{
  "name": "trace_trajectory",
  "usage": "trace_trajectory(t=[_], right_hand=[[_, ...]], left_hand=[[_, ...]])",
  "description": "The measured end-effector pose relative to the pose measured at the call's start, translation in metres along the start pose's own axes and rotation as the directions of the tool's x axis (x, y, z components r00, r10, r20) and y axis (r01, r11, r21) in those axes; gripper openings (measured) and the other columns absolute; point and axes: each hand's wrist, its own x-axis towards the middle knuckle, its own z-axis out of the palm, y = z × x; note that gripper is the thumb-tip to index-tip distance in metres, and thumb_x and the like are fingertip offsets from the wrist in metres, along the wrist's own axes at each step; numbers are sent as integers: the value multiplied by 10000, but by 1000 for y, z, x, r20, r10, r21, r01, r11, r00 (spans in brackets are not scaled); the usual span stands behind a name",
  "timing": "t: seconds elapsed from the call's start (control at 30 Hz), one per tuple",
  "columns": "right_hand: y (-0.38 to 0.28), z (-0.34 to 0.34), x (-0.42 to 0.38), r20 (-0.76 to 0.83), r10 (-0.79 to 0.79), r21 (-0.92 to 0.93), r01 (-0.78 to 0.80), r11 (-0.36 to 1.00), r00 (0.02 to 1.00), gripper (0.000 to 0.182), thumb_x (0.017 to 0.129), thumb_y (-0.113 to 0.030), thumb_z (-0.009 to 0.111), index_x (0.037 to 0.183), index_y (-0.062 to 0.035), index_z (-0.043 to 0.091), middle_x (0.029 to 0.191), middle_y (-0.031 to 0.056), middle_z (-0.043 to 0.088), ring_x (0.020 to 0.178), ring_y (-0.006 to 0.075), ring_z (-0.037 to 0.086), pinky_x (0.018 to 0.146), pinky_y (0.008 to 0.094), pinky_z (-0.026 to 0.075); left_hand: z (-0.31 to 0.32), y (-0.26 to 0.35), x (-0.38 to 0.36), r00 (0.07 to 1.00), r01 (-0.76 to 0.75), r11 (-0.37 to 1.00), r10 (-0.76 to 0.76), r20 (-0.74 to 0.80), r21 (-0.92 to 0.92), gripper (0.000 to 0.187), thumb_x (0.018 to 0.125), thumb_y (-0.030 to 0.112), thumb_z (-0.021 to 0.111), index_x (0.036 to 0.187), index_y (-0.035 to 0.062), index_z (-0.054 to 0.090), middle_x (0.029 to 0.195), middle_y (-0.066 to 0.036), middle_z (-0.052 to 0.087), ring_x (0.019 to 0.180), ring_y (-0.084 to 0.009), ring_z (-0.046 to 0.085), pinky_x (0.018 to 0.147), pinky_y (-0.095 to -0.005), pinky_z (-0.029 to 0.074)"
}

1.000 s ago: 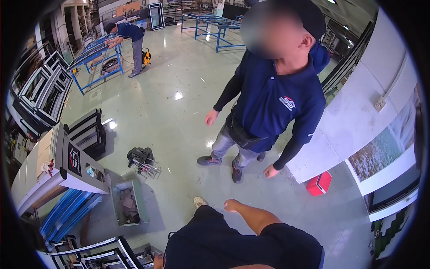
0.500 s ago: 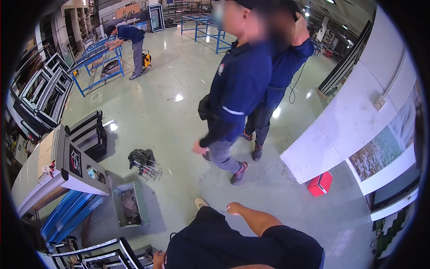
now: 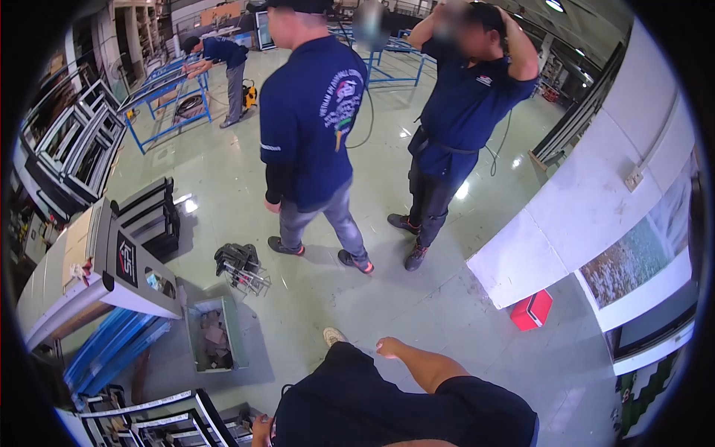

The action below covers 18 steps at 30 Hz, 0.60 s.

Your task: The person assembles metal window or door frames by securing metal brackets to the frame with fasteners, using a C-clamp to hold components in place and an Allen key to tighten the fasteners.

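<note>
My right hand (image 3: 389,347) is beside my knee, its fingers curled in, with nothing visible in it. At the bottom edge, my left hand (image 3: 261,430) shows only in part beside my dark clothing (image 3: 357,402). Its fingers are too cut off to tell whether they hold anything. Nearest to that hand are several dark window frames (image 3: 167,408) with white strips. One light shoe (image 3: 334,337) of mine shows on the floor in front of me.
Two people in navy shirts stand ahead: one turned away (image 3: 313,119), the other (image 3: 477,112) with raised arms. Another person (image 3: 226,67) bends over a blue workbench (image 3: 175,130). A green bin (image 3: 236,335) holds scraps. A red box (image 3: 531,310) sits by the white partition (image 3: 558,201).
The nearer person has stepped leftward and turned their back to me, uncovering the person behind, who now has both arms raised to the head. My hands have hardly moved.
</note>
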Motion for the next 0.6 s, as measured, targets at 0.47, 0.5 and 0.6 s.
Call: trace_trajectory(t=[0.47,0.5,0.6], right_hand=[[140,-42,176,362,-635,-204,722,661,683,252,895,-172,582,1124,-83,638,917,84,670,709,190,639,534,335,504],[134,-62,197,434,-684,-266,808,525,587,254,894,-175,581,1127,-86,634,905,79,666,696,188,636,520,333,497],[102,-116,256,584,-786,-335,942,-5,203,261,894,-184,579,1134,-93,624,871,64,653,656,183,625,479,324,476]], left_hand=[[6,151,-112,811,498,763,-578,-88,-413,637,857,465,594,1352,80,485,683,-102,682,784,-245,691,790,-398,507],[19,152,-123,775,518,723,-623,-106,-457,637,857,465,594,1352,80,485,683,-102,682,784,-245,691,790,-398,507],[76,165,-167,669,570,583,-739,-85,-579,620,867,475,587,1341,86,497,720,-98,693,834,-236,695,838,-387,504]])
